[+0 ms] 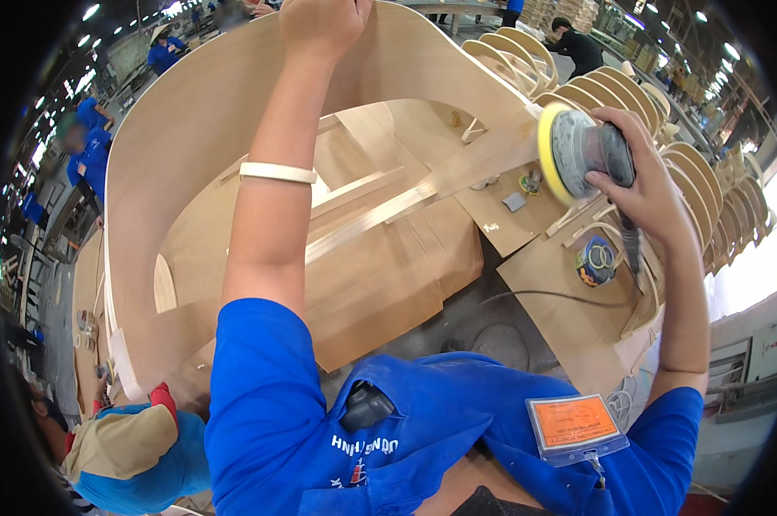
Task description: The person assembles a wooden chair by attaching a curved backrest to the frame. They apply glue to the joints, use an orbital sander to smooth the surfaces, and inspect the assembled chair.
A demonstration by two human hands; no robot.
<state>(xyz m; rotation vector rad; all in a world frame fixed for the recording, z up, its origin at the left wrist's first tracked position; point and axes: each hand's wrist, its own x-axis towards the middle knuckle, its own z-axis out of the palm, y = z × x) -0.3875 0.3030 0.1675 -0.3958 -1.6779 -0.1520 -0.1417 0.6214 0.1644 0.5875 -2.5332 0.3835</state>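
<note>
Here on the left sweeps your pale, curved wooden frame (pixel 182 112), standing above the cardboard-covered tabletop (pixel 380 314); your left hand (pixel 326 27) is closed over its top rim, fingertips out of view. Mid-picture, white lettering crosses your blue shirt (pixel 466 404), then an orange badge (pixel 575 423) with small dark print! Far right, your right hand (pixel 638 176) wraps the sander (pixel 591 150), yellow pad right by the frame's end!
</note>
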